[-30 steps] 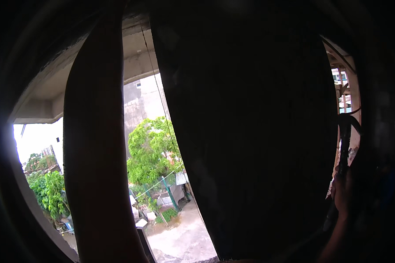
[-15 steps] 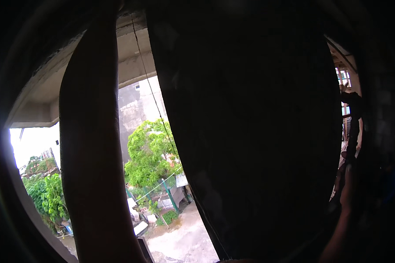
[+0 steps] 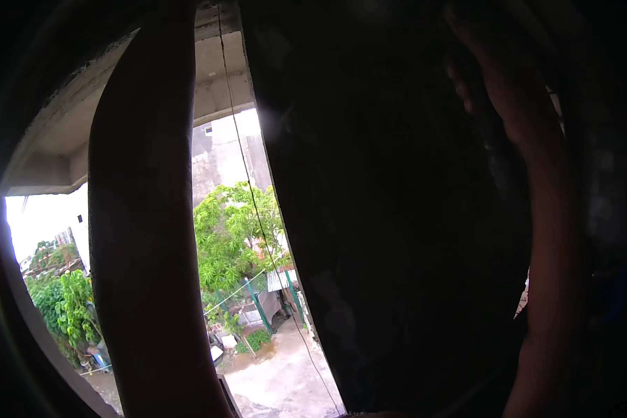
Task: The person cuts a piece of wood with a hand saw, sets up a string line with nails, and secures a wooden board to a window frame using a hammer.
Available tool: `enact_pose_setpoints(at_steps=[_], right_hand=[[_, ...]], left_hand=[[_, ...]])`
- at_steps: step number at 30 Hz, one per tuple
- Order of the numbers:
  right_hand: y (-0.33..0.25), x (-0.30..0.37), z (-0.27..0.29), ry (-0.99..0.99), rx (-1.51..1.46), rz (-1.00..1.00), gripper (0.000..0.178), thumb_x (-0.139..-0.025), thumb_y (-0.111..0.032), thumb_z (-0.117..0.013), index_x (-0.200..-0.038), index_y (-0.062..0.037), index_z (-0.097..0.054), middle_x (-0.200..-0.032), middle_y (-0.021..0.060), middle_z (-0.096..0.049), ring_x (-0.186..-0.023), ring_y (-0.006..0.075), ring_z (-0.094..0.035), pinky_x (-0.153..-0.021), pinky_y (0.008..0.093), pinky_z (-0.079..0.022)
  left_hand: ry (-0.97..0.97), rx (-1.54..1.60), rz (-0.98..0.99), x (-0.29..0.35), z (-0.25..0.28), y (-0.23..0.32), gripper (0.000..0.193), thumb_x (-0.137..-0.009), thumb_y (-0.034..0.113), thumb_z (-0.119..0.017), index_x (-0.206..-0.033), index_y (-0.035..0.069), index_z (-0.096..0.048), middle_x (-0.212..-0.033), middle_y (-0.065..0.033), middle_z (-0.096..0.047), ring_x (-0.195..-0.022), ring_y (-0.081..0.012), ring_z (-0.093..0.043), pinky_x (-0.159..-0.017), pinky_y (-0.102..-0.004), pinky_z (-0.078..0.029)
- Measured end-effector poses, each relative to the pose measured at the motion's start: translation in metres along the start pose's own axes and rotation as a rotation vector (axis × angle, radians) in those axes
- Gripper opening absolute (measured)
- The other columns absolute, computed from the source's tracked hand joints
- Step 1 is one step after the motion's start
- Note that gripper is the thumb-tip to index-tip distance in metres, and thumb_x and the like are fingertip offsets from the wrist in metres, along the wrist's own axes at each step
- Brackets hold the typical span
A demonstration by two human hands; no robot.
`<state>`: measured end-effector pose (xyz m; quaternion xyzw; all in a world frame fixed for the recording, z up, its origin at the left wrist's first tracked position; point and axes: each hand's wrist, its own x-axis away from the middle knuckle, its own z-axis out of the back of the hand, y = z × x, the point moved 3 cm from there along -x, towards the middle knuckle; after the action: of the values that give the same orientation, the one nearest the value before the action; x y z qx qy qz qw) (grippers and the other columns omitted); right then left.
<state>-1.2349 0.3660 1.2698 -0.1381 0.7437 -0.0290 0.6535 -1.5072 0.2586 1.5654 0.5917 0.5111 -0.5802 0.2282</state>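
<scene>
My left arm (image 3: pixel 146 209) reaches straight up through the left part of the view, very dark against the daylight. Its hand lies beyond the top edge, so what it touches is hidden. On the right, my right arm (image 3: pixel 554 244) is raised too. At its upper end my right hand (image 3: pixel 477 52) is near a broad dark upright surface (image 3: pixel 383 223), probably a wall or pillar face. Deep shadow blurs the fingers; I cannot tell whether they touch the surface or hold anything. A thin dark cord (image 3: pixel 247 167) hangs down beside that surface.
Beyond the opening are a green tree (image 3: pixel 233 233), a wire fence with green posts (image 3: pixel 258 303) and a pale concrete yard (image 3: pixel 279 380) well below. A concrete beam (image 3: pixel 219 87) crosses overhead. Bushes (image 3: pixel 73 303) grow at far left.
My right arm has risen, its hand now high beside the dark surface, covering most of the bright gap at right. My left arm stays raised; the view has shifted slightly.
</scene>
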Motion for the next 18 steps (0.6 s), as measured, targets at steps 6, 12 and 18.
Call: enact_pose_setpoints(at_steps=[6,12,18], right_hand=[[-0.046,-0.036,-0.06,-0.279,0.011,0.111,0.04,-0.105,-0.035,-0.046,-0.13,-0.0032,-0.052,-0.071,0.0018,-0.055,-0.05,0.0112,-0.053,-0.041,0.0284,-0.047],[-0.017,-0.091,-0.07,-0.291,-0.164,0.28,0.043,-0.106,-0.028,-0.044,-0.139,-0.0009,-0.046,-0.061,0.0055,-0.057,-0.046,0.0123,-0.052,-0.04,0.0298,-0.044],[-0.064,-0.066,-0.097,-0.035,0.256,0.586,0.049,-0.106,-0.029,-0.044,-0.144,0.0015,-0.044,-0.067,0.0167,-0.064,-0.05,0.0216,-0.063,-0.044,0.0353,-0.049]], left_hand=[[0.028,0.0,0.038,-0.004,0.011,-0.004,0.014,-0.087,0.007,-0.064,-0.097,0.003,-0.073,-0.075,-0.0048,-0.068,-0.059,-0.0124,-0.06,-0.054,-0.0297,-0.047],[0.001,-0.055,0.023,-0.003,-0.001,0.003,0.02,-0.087,0.011,-0.065,-0.105,0.008,-0.074,-0.083,-0.0094,-0.072,-0.068,-0.018,-0.067,-0.063,-0.0337,-0.053],[0.122,-0.408,-0.216,-0.012,0.012,-0.003,0.024,-0.087,0.019,-0.062,-0.107,0.014,-0.074,-0.103,-0.0147,-0.073,-0.096,-0.0324,-0.07,-0.083,-0.041,-0.053]])
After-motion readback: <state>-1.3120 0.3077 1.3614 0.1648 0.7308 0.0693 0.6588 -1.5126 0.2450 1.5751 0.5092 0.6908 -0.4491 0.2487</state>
